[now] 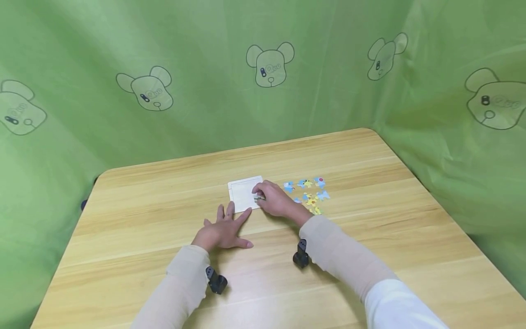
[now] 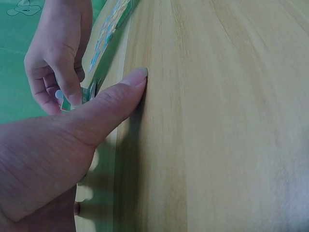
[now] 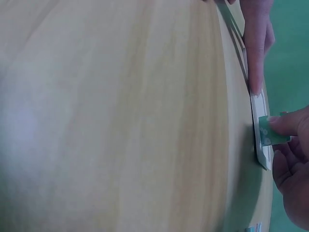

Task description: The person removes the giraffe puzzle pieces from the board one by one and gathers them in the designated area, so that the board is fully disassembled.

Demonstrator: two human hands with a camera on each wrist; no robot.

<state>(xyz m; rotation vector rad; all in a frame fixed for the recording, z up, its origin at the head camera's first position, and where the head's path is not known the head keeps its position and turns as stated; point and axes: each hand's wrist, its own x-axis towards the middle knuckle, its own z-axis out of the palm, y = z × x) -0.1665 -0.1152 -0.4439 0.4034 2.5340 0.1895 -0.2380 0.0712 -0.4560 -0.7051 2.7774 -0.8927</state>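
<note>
A flat white puzzle tray (image 1: 242, 194) with a raised border lies on the wooden table. My left hand (image 1: 225, 231) is spread with straight fingers, its fingertips resting at the tray's near edge and the thumb held apart. Over the right part of the tray, my right hand (image 1: 277, 199) pinches a green puzzle piece (image 3: 268, 133) between thumb and fingers. In the right wrist view the piece stands tilted up at the tray's border. The left wrist view shows the same green piece (image 2: 85, 95) beyond the left thumb.
Several loose puzzle pieces (image 1: 323, 195), blue and yellow, lie to the right of the tray, some partly hidden by the right wrist. The wooden table (image 1: 164, 219) ends at a green curtain (image 1: 213, 109) with printed bear heads.
</note>
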